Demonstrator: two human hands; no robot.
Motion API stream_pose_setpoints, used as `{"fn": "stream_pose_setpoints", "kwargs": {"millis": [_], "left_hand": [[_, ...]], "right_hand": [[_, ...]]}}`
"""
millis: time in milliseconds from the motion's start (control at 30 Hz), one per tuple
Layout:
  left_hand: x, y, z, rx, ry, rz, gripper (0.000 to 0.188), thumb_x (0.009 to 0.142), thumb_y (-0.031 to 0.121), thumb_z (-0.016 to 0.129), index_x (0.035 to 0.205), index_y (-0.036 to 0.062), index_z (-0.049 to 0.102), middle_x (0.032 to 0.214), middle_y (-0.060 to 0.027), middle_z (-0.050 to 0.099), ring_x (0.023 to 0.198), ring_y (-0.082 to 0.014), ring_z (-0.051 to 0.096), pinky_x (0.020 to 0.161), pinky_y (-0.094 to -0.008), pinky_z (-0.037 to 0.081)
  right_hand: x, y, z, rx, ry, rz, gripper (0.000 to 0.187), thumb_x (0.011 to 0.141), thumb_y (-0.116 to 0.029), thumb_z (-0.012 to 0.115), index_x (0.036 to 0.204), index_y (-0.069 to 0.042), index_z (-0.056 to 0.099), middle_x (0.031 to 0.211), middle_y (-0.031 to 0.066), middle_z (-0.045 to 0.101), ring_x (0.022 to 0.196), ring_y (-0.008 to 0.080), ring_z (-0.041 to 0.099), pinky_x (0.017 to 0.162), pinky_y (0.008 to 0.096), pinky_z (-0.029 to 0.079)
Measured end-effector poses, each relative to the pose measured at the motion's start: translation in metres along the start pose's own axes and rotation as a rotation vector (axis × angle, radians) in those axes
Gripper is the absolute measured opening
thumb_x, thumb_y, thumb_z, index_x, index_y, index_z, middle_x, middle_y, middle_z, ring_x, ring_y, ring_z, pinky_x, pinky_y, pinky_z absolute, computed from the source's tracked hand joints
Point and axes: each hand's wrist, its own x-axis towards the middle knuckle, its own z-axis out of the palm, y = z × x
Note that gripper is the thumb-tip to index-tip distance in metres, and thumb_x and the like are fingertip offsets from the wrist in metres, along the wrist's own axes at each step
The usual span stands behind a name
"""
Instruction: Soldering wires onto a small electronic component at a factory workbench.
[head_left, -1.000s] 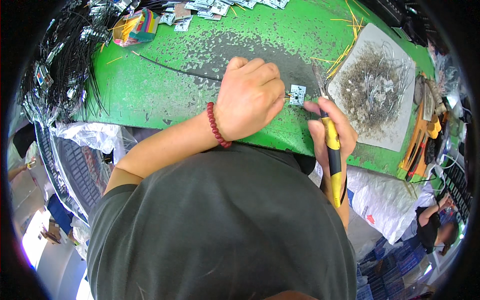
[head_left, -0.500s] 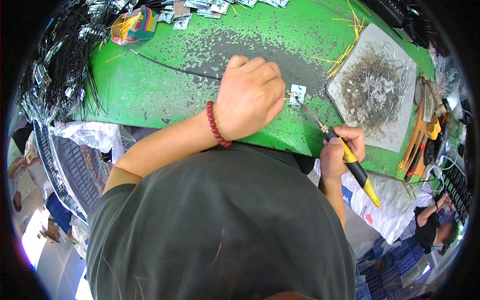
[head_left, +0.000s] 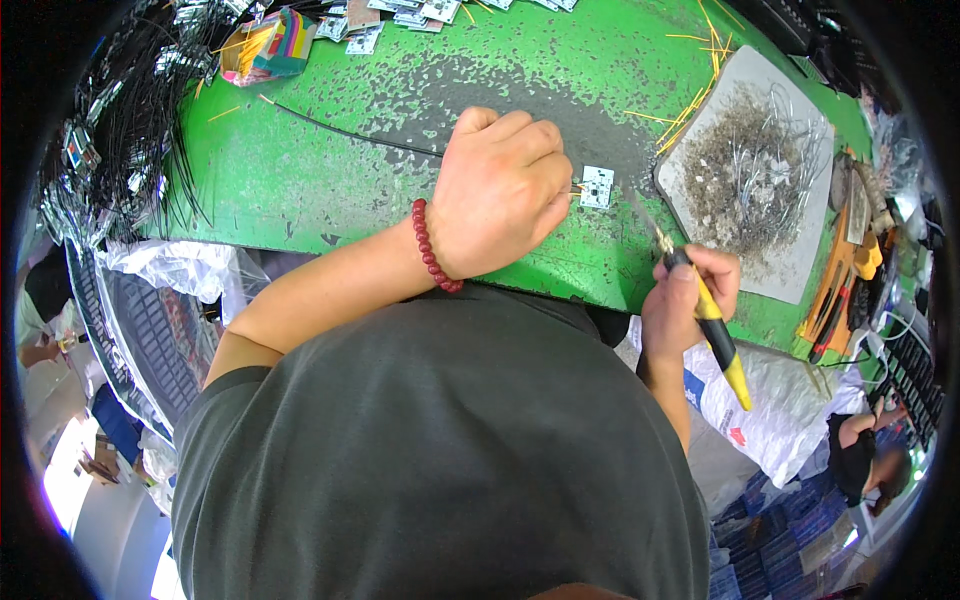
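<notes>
My left hand point(head_left: 505, 195), with a red bead bracelet on its wrist, is closed round a black cable point(head_left: 350, 137) on the bench. The cable runs off to the upper left, and thin wire ends come out by my fingertips. Those wires reach the left edge of a small white circuit board point(head_left: 597, 187) lying flat. My right hand point(head_left: 690, 290) grips a yellow and black soldering iron point(head_left: 716, 335) like a pen. Its tip points up and left, apart from the board on the board's right side.
On the right of the green bench point(head_left: 300, 200) lies a grey slab point(head_left: 780, 270) covered in solder debris. Yellow wires point(head_left: 690, 110), hand tools point(head_left: 840, 260) and a striped box point(head_left: 270, 45) surround the work. More boards point(head_left: 400, 12) and bundled black cables point(head_left: 140, 130) sit at the far left.
The soldering iron's tip has drawn back from the board, toward the right, as my right hand shifted slightly right. My left hand has stayed nearly still on the cable.
</notes>
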Motion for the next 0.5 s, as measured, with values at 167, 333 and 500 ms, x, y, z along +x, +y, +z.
{"fn": "stream_pose_setpoints", "kwargs": {"millis": [167, 333, 500], "left_hand": [[-0.001, 0.0, 0.0, 0.005, -0.003, -0.002, 0.012, 0.062, 0.01, 0.067, 0.063, 0.0114, 0.055, 0.073, -0.0005, 0.053, 0.07, -0.0188, 0.051, 0.066, -0.0332, 0.033], [-0.002, -0.001, -0.005, 0.002, -0.019, -0.015, 0.012, 0.062, 0.01, 0.068, 0.065, 0.0113, 0.057, 0.075, -0.0009, 0.054, 0.072, -0.0193, 0.052, 0.067, -0.0335, 0.034], [-0.009, -0.011, -0.031, 0.015, 0.017, -0.099, 0.009, 0.064, 0.01, 0.068, 0.067, 0.0104, 0.059, 0.078, -0.0017, 0.057, 0.074, -0.0211, 0.054, 0.065, -0.0341, 0.038]], "right_hand": [[0.009, -0.014, 0.009, -0.111, -0.235, 0.131, 0.036, 0.081, -0.007, 0.066, 0.113, -0.001, 0.052, 0.096, 0.0124, 0.065, 0.073, 0.012, 0.061, 0.063, 0.0222, 0.048], [0.03, 0.0, 0.023, -0.504, -0.493, -0.357, 0.025, 0.073, -0.012, 0.072, 0.096, -0.009, 0.065, 0.078, 0.0117, 0.065, 0.057, 0.0222, 0.061, 0.052, 0.0273, 0.046], [0.03, -0.004, 0.021, -0.579, -0.535, -0.303, 0.023, 0.083, -0.012, 0.064, 0.102, 0.001, 0.06, 0.088, 0.0152, 0.067, 0.08, 0.0212, 0.067, 0.072, 0.0283, 0.052]]}}
